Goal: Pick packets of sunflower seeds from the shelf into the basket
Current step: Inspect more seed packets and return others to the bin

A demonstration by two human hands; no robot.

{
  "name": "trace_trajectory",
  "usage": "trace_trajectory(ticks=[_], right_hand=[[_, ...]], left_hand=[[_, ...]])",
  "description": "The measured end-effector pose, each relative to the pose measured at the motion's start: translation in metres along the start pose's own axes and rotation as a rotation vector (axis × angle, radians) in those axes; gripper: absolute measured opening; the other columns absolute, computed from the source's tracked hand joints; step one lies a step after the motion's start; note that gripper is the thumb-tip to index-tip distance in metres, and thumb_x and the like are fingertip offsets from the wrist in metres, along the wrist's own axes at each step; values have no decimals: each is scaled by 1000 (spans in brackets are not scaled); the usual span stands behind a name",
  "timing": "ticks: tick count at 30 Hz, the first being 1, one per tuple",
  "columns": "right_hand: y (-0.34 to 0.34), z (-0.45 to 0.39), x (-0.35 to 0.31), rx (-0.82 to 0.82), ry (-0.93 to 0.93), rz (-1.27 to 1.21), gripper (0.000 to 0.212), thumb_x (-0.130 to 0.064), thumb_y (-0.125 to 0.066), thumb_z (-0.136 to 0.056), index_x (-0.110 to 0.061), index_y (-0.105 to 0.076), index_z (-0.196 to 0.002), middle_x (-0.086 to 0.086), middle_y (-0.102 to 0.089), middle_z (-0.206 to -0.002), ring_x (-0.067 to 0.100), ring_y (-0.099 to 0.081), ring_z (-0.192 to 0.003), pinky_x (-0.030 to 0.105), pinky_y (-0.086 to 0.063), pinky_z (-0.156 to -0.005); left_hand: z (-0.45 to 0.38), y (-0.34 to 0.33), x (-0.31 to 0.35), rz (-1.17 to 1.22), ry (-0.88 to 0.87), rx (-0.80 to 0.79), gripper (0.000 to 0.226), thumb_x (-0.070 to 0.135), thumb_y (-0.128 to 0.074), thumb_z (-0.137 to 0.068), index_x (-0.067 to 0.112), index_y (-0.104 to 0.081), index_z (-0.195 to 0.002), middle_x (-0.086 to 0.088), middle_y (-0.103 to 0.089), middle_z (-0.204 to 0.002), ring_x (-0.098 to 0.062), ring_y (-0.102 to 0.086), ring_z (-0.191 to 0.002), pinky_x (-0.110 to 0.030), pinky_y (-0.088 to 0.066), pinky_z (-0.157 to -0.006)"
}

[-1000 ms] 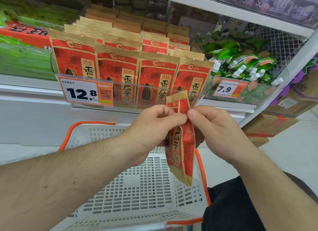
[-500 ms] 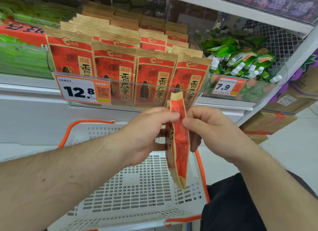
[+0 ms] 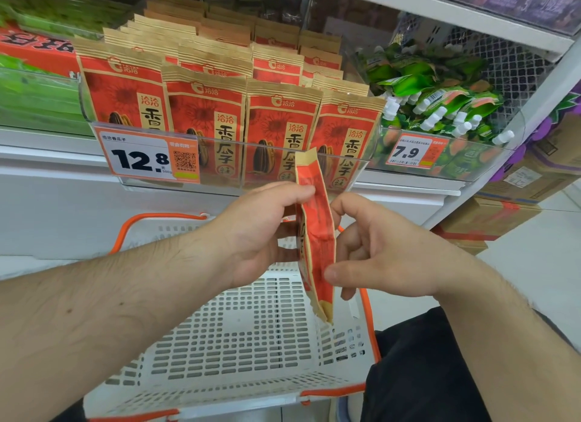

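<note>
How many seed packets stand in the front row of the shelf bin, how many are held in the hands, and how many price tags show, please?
Seed packets in the front row of the bin: 4
Seed packet held by the left hand and touched by the right hand, above the basket: 1
Price tags: 2
Total: 7

The held packet [image 3: 316, 233] is red with tan edges. The shelved packets [image 3: 204, 113] are red with a faint sunflower print, tan top bands, a cream label strip and dark striped seeds. The basket [image 3: 251, 336] is white, slotted in a grid, with orange handles. Both price tags [image 3: 147, 157] are orange-bordered white with black numerals. At upper right lie green pouches [image 3: 440, 91] with white caps.
</note>
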State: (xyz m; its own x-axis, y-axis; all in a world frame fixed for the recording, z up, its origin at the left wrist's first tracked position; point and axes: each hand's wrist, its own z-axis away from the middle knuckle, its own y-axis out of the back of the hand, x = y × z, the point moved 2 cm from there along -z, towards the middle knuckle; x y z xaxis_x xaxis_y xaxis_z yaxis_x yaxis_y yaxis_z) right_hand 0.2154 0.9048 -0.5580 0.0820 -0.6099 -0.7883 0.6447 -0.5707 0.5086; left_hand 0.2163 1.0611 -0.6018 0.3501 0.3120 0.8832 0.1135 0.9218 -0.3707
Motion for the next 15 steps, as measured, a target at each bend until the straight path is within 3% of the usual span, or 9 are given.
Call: trace_trajectory(ticks=[6,10,13,15], right_hand=[[5,1,1,-38,27,17,41,9,-70,-84,-13,-43,-107,23,-73,-79,32,-73,-67,40,-61,-68],[6,1,4,-51,29,-35,43,8,-73,-82,-11,-43,-106,25,-72,-80,33,-71,-65,41,-60,-66],[7,-1,7,41,14,-101,55,-20,-85,-65,-14,-48,-104,13,-67,-79,22,-62,-63,34,-52,-62],[8,-3,10,104,-14,-113,71,-44,-86,-52,-24,-49,-109,7,-64,-96,18,-63,-72,34,-53,-70]], left_hand=[[-1,2,-1,29,-21,-24,33,26,-54,-96,22,-67,-65,-4,-68,-82,-19,-63,-74,-41,-53,-72],[0,1,-1,65,-20,-44,24,25,-52,-96,16,-65,-78,-4,-68,-81,-19,-63,-72,-40,-52,-72],[0,0,2,137,15,-81,28,30,-52,-90,8,-60,-107,-11,-65,-95,-24,-62,-85,-44,-53,-79],[0,0,6,218,39,-115,40,32,-55,-81,9,-58,-113,-16,-60,-104,-29,-58,-95,-46,-53,-87]])
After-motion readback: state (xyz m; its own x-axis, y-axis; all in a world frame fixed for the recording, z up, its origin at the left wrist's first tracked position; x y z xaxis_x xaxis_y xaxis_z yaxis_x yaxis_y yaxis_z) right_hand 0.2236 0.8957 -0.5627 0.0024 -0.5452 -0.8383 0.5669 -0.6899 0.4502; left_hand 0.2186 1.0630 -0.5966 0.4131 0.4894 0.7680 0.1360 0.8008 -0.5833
